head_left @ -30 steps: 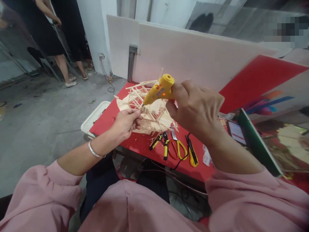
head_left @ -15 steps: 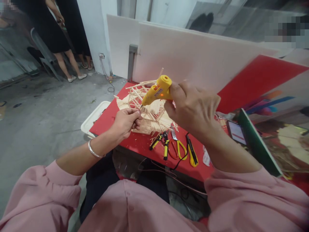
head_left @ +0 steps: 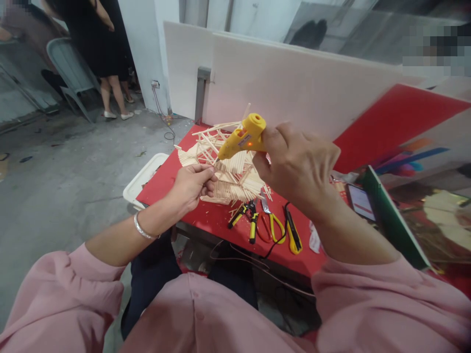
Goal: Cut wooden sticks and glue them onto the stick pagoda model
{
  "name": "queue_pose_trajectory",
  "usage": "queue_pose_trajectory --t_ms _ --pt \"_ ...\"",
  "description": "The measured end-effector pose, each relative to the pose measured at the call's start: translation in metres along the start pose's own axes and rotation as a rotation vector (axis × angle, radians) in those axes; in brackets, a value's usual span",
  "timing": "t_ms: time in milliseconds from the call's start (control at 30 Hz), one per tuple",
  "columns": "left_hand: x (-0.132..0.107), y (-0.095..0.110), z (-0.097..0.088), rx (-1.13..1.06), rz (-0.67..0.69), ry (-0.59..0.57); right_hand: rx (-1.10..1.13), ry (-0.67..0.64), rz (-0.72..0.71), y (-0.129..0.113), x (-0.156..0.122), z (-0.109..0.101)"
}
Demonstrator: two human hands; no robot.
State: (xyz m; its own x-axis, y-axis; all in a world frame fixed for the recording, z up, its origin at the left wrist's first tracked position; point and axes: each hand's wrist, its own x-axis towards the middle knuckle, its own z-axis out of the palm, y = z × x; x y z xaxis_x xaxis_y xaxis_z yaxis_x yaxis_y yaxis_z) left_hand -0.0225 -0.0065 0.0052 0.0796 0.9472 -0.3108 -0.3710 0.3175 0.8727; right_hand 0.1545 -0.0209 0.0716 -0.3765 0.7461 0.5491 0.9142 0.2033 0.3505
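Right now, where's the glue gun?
The glue gun is near the middle of the head view, in the right hand, over the wooden sticks, its tip close to the left hand.

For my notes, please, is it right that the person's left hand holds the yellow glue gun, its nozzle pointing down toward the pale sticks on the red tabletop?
Not quite: the head view shows the right hand holding the yellow glue gun, its nozzle pointing down toward the pale sticks on the red tabletop.
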Motion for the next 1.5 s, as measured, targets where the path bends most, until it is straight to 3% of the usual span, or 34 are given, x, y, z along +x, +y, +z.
queue_pose_trajectory --t_ms 1133,1500 --pt "0.0021 -0.0022 -0.0025 -0.068 -0.01 -0.028 0.027 -0.01 0.023 0.0018 -0.0046 -0.0013" --pt "0.0023 -0.0033 -0.0024 -0.076 -0.01 -0.042 -0.052 0.055 -0.035 0.0045 -0.0072 0.0036"
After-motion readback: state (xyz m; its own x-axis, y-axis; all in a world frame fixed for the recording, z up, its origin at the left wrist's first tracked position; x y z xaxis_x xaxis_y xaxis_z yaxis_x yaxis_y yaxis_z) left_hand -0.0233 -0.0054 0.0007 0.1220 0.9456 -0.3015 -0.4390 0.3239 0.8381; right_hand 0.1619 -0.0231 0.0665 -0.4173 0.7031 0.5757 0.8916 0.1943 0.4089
